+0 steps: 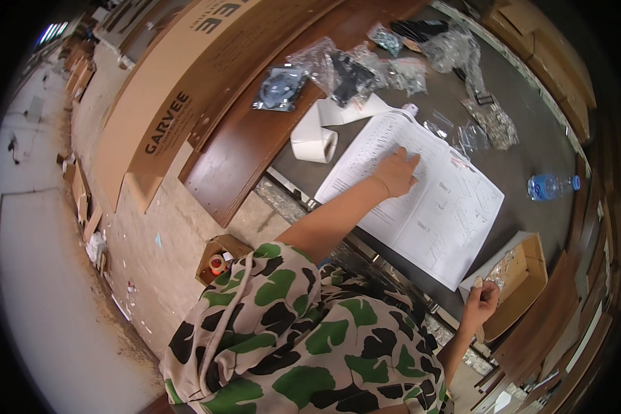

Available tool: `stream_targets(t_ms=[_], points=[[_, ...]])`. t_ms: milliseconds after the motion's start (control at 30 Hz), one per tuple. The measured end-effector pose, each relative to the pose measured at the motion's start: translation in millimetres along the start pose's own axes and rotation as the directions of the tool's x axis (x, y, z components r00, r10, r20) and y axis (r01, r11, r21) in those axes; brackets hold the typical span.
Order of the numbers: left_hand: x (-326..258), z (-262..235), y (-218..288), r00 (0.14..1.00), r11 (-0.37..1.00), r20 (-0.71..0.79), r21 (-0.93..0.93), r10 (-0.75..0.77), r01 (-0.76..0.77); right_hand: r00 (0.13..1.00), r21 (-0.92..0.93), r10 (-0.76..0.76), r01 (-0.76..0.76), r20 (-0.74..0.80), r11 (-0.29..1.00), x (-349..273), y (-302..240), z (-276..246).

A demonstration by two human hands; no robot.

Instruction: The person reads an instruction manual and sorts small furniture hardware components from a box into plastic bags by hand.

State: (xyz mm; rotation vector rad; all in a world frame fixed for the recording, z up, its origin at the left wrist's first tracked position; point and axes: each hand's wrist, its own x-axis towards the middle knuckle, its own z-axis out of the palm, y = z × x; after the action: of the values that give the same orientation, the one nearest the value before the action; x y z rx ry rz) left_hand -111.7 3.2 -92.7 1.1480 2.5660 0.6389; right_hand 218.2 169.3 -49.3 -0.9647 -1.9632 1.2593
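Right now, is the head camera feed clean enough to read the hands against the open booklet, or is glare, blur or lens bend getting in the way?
Head view: even light, no hard shadows; the left hand on the open booklet is sharp. Strong fisheye bend curves the cardboard box and wooden board. Glare on the clear plastic bags. The right hand, near the rim, looks slightly soft.

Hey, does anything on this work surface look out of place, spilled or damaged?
Nothing looks spilled or broken. The clear plastic water bottle lies on its side, capped. The clear plastic hardware bags lie scattered loosely beyond the open white instruction booklet, where the left hand rests.
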Motion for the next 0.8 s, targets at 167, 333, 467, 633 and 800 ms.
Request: stream_targets(t_ms=[167, 333, 467, 633, 800], points=[[2, -11, 7, 0.995, 0.999, 0.084, -0.015, -0.050, 0.052, 0.997, 0.035, 0.041, -0.043, 0.064, 0.998, 4, 3, -5], [3, -4, -1, 0.998, 0.998, 0.047, -0.051, -0.046, 0.048, 0.985, 0.094, 0.080, -0.094, 0.151, 0.991, 12, 2, -7], [3, 0, -7, 0.998, 0.998, 0.050, -0.046, -0.039, 0.041, 0.984, 0.118, 0.093, -0.111, 0.151, 0.987, 10, -1, -1], [7, 1, -4, 0.999, 0.998, 0.044, -0.064, 0.007, -0.004, 0.973, 0.143, 0.164, -0.187, 0.161, 0.972, 7, 0, -8], [4, -3, -6, 0.999, 0.998, 0.023, -0.045, 0.033, -0.032, 0.971, 0.154, 0.192, -0.213, 0.143, 0.965, 11, 2, -12]])
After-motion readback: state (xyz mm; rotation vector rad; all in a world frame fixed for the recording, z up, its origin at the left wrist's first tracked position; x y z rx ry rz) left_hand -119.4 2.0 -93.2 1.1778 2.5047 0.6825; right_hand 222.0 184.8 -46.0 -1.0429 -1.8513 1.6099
